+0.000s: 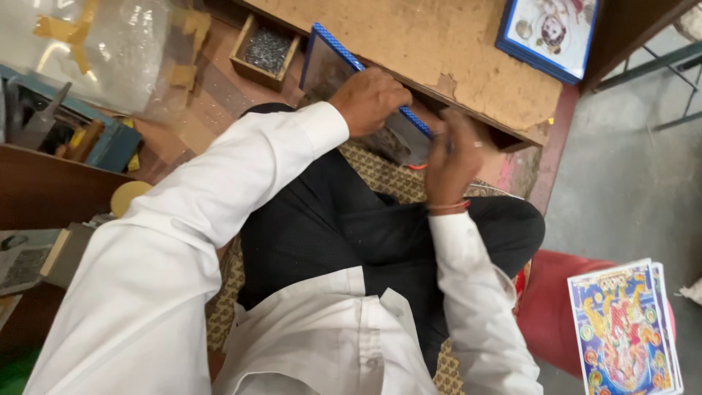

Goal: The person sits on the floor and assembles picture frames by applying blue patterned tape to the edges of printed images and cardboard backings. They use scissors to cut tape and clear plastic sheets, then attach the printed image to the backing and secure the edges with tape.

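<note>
I sit cross-legged and look down at my lap. My left hand (371,99) grips the upper edge of a blue-bordered picture frame (329,62), which stands tilted against the edge of a low worn wooden board (439,44). My right hand (453,157) is closed at the frame's lower right end, and I cannot tell what it pinches. The frame's back faces me, dark and plain. White sleeves cover both my arms.
A small wooden box of tiny nails (265,50) sits at the frame's left. A finished blue-framed picture (548,33) lies on the board at top right. Colourful prints (625,329) rest on a red cushion (548,307). Tools fill a blue tray (73,132) at left.
</note>
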`<state>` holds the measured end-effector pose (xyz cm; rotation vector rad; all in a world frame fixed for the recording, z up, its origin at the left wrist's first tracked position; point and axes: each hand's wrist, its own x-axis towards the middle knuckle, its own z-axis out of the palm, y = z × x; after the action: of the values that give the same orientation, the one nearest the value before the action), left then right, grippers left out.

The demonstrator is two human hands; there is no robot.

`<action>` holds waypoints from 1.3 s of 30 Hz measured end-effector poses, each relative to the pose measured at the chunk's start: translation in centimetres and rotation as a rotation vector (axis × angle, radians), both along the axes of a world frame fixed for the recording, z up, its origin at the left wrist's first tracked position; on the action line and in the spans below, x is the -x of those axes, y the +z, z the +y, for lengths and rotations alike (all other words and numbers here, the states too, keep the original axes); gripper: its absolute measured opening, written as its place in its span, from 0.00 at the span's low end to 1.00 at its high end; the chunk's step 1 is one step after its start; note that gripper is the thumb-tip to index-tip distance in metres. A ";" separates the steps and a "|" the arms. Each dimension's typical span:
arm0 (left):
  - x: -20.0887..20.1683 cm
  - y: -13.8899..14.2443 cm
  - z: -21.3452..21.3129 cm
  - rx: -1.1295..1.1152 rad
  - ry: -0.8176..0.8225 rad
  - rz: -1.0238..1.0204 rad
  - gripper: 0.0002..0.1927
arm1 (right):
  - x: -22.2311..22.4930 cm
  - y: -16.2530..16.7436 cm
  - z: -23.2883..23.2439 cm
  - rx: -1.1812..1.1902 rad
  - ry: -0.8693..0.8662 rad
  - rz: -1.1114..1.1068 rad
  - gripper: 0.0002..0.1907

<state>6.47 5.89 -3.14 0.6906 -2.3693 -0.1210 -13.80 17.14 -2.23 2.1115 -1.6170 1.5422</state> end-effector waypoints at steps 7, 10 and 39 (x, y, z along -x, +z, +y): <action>-2.4 1.1 -1.6 -0.136 -0.038 -0.087 0.12 | -5.3 0.3 -0.5 0.030 -0.096 0.188 0.17; -5.6 1.8 -2.9 -0.206 0.015 -0.141 0.15 | -4.0 0.2 0.0 -0.121 -0.088 0.170 0.16; -4.6 2.7 -8.7 -0.600 0.005 0.916 0.13 | 7.3 2.4 -1.4 -0.504 0.053 0.153 0.07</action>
<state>11.05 -2.76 -0.41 0.6981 -1.4274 -0.9553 -21.06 15.69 0.19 2.4471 -2.0724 1.0218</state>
